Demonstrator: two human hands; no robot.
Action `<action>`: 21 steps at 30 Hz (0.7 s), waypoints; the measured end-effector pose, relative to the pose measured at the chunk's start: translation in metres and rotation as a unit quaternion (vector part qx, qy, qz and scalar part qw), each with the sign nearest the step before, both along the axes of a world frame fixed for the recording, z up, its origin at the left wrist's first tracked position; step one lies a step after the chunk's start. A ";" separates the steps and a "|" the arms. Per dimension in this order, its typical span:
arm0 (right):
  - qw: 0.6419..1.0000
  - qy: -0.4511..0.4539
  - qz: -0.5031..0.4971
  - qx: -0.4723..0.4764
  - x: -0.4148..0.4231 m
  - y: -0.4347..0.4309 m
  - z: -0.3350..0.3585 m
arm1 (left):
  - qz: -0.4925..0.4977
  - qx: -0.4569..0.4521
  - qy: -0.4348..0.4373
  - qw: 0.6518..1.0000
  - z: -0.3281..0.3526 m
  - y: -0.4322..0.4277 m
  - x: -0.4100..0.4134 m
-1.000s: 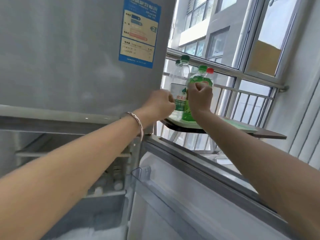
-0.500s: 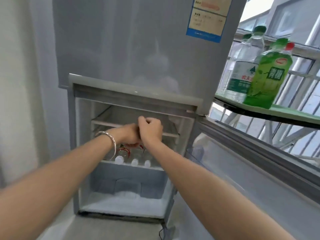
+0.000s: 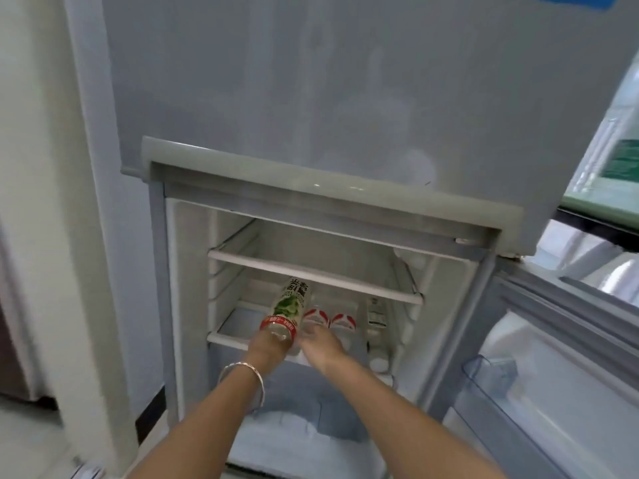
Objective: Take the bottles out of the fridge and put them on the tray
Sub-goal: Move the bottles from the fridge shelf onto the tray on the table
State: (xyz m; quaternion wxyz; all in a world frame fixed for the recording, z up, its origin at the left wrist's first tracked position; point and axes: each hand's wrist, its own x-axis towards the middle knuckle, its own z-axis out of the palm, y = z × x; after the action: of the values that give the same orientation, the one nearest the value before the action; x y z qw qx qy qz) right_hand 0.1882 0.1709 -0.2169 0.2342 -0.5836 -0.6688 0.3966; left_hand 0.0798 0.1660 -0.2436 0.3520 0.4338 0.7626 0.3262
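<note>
The fridge's [image 3: 332, 202] lower compartment stands open, and several bottles lie on its lower shelf [image 3: 226, 338]. My left hand [image 3: 268, 352] is closed around the neck end of a green-and-red-label bottle [image 3: 290, 305], which is tilted up off the shelf with its base pointing inward. My right hand [image 3: 321, 344] grips the neck of a red-and-white-label bottle [image 3: 313, 318] beside it. A second red-and-white bottle [image 3: 344, 321] and a clear bottle with a white cap [image 3: 376, 326] lie to the right. The green tray [image 3: 601, 205] shows at the right edge.
The open fridge door [image 3: 553, 375] with a clear door bin [image 3: 491, 371] stands to the right. An upper wire shelf [image 3: 311, 271] sits just above the bottles. A white wall [image 3: 41, 202] flanks the fridge on the left. Frost covers the compartment floor [image 3: 294, 440].
Both hands left the bottles on the tray and moved down into the fridge. The left hand has taken hold of the green-label bottle and raised it; the right hand closed on a neighbouring bottle.
</note>
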 end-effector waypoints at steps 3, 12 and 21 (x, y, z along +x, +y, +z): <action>0.999 0.023 -0.008 -0.028 0.000 0.004 -0.006 | 0.066 -0.005 -0.103 0.993 -0.011 0.006 -0.006; 0.998 -0.009 0.005 -0.065 0.005 -0.010 0.008 | 0.139 0.070 -0.014 0.988 0.018 -0.023 -0.025; 0.997 -0.039 0.033 -0.060 0.012 -0.052 0.052 | 0.099 0.234 0.196 0.947 0.121 -0.082 -0.050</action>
State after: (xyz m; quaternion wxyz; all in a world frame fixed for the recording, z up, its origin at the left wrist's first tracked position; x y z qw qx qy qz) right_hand 0.2005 0.1194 -0.1647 0.1594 -0.5890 -0.6716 0.4203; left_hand 0.0294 0.0840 -0.1223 0.0504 0.4816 0.7579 0.4372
